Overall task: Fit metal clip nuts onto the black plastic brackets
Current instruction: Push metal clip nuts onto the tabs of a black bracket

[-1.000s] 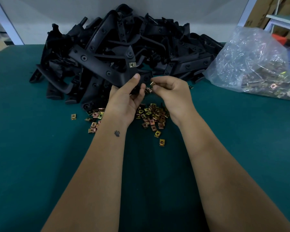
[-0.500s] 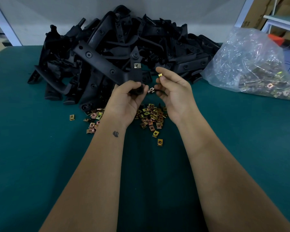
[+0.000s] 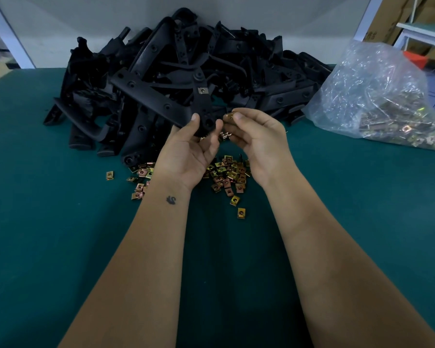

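Observation:
My left hand [image 3: 189, 151] grips the near end of a black plastic bracket [image 3: 158, 96], a V-shaped piece raised above the table. One metal clip nut [image 3: 203, 90] sits on the bracket's upright arm. My right hand [image 3: 255, 136] pinches another brass-coloured clip nut [image 3: 228, 116] between thumb and forefinger, right beside the bracket's lower end. More clips seem to lie in that hand's palm, mostly hidden. Loose clip nuts [image 3: 226, 174] are scattered on the green table under both hands.
A big heap of black brackets [image 3: 211, 59] fills the back of the green table [image 3: 60, 247]. A clear plastic bag of clip nuts [image 3: 382, 101] lies at the right. Cardboard boxes and a white frame stand behind at the far right.
My right hand has brought its clip nut left to the bracket's lower end. My left hand shifted its grip slightly, with thumb and fingertip now on either side of that end.

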`<state>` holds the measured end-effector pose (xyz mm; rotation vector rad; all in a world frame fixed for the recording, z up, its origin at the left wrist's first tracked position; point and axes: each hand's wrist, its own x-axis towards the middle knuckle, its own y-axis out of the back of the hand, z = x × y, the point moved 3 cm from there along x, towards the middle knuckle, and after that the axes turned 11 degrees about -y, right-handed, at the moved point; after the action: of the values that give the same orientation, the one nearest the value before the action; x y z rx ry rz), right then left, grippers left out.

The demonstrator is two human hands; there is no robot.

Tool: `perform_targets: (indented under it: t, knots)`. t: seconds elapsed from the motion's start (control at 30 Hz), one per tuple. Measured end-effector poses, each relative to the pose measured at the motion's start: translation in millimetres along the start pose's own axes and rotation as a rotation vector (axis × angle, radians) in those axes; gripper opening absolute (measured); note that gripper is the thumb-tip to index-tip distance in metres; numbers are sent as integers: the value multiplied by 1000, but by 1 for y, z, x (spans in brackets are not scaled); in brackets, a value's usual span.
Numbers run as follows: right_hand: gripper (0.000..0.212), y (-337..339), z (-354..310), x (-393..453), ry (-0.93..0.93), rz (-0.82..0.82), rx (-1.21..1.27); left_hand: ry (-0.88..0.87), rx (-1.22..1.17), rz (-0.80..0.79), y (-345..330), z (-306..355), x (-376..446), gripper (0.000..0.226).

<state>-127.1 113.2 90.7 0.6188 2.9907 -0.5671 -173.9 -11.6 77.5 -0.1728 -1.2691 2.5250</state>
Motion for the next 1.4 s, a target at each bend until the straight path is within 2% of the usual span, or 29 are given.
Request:
perform_targets:
  t: [0.17,0.57,0.83,0.97,1.1,1.23,1.4]
  knots:
    - [12,-5,2,-1,-18,1,45,10,90,-16,-1,-2,0,10]
    - [13,-6,1,-1,-34,-36,89,80,2,-88,-3,-1,-2,28]
    - [14,-8,0,-3,-31,-90,56,77,23,-107,-3,0,-2,25]
    - [14,-8,1,-2,-19,-106,34,112,27,-62,-3,-1,-2,28]
    - [11,-11,5,0,-82,-148,65,130,-8,-26,-3,-2,-2,18]
    - [9,-13,9,0,-138,-184,43,88,7,-26,-1,-1,-2,17]
    - [16,-14,7,0,-122,-219,67,36,82,-64,0,-1,-1,18]
